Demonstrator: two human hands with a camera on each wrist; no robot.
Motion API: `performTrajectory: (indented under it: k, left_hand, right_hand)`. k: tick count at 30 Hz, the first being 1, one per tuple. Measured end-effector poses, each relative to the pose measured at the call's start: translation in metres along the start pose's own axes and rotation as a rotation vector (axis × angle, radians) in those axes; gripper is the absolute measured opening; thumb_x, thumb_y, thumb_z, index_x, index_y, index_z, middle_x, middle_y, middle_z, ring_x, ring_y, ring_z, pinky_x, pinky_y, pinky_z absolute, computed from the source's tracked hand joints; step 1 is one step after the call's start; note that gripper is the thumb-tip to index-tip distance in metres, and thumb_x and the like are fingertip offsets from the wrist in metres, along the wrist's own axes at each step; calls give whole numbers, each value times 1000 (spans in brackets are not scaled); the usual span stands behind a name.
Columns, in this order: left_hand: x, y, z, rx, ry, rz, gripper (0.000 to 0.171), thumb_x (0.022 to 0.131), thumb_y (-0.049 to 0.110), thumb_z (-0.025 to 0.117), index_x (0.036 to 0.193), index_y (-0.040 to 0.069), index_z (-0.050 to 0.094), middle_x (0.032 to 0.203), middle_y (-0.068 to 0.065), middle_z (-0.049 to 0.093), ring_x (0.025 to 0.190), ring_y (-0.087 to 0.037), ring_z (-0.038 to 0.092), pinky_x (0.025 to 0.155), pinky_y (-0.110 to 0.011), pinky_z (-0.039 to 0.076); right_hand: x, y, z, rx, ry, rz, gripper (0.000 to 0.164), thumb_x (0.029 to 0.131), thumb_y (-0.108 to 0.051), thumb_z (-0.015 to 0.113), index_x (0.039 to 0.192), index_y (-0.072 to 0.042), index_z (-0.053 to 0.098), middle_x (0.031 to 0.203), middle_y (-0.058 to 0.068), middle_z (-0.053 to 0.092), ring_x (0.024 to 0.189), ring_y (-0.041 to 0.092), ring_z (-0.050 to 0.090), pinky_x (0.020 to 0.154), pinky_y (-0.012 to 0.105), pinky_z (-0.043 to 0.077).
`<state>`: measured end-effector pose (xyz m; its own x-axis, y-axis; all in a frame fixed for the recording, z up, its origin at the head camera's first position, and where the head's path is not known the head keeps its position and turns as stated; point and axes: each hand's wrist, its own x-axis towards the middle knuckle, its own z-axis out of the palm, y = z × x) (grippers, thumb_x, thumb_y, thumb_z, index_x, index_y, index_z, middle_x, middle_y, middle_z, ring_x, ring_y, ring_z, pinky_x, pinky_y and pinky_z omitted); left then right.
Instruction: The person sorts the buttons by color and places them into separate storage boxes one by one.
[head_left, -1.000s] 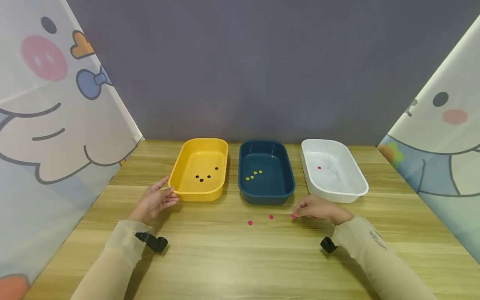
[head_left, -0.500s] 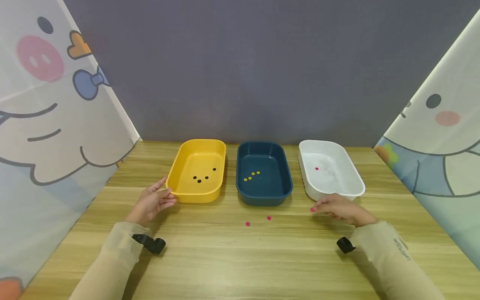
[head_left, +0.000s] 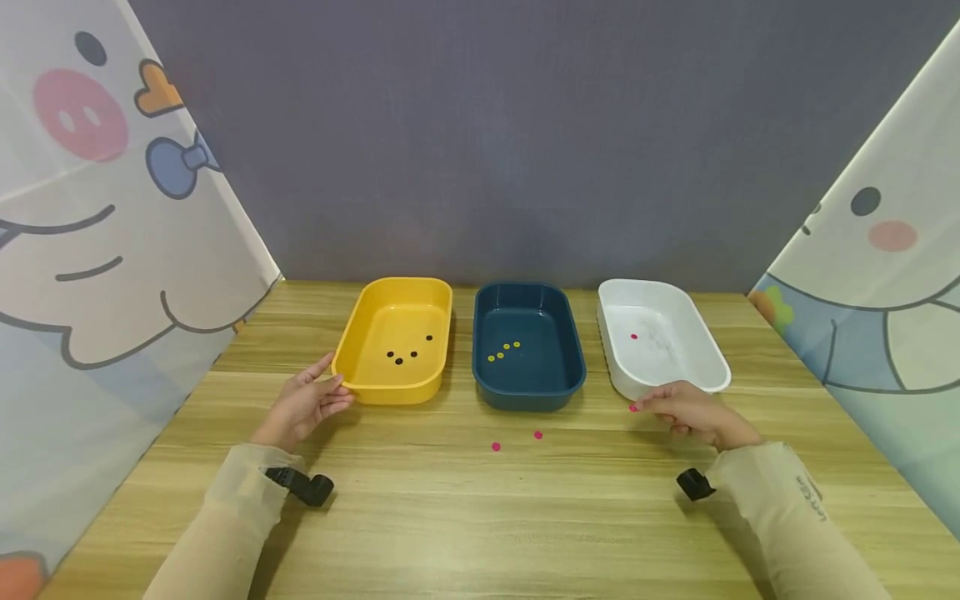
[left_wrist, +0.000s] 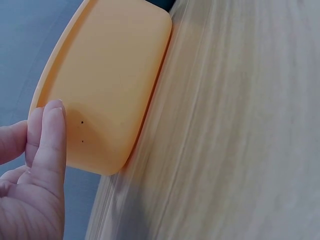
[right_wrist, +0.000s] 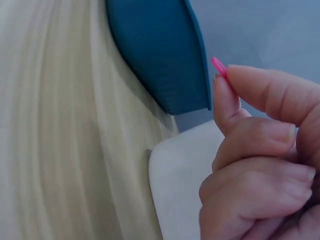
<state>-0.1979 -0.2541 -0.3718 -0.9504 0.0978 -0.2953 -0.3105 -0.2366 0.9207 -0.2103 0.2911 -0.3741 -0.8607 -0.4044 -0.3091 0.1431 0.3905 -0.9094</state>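
In the head view my right hand (head_left: 693, 410) pinches a small pink button (head_left: 633, 408) between thumb and index finger, just in front of the white tray (head_left: 720, 385). The right wrist view shows that button (right_wrist: 218, 66) edge-on at the fingertips, the other fingers curled below. My left hand (head_left: 302, 408) grips the near left corner of the yellow tray (head_left: 393, 394); in the left wrist view its fingers (left_wrist: 50, 135) lie against the outer wall. Two pink buttons, one left (head_left: 496, 447) and one right (head_left: 538, 435), lie on the table. Another pink button (head_left: 633, 337) is inside the white tray.
Between the other trays stands a dark blue tray (head_left: 529, 400) with several yellow buttons (head_left: 500, 356) in it. Several black buttons (head_left: 399, 362) lie in the yellow tray. A grey wall (head_left: 480, 150) rises behind the wooden table (head_left: 480, 525), with printed cloths on both sides.
My right hand has moved right and up with the pink button, from the table to the front of the white tray. My left hand stays at the yellow tray. The view shifted slightly.
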Motion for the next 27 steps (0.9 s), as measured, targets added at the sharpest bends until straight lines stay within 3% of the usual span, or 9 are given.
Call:
performTrajectory:
  k: [5, 27]
  left_hand:
    - [0, 0, 0, 0, -8, 3, 68, 102, 0, 39, 154, 11, -2, 72, -4, 66, 66, -12, 68, 71, -24, 59]
    - [0, 0, 0, 2, 4, -5, 67, 102, 0, 39, 154, 12, -1, 71, -4, 67, 64, -11, 67, 69, -24, 59]
  right_hand:
    - [-1, -2, -7, 60, 1, -3, 27, 96, -12, 53, 81, -21, 74, 54, -10, 36, 46, 0, 31, 43, 12, 31]
    - [-2, -25, -26, 170, 31, -50, 33, 97, -5, 49, 79, -19, 73, 53, -10, 37, 46, 2, 24, 44, 17, 17]
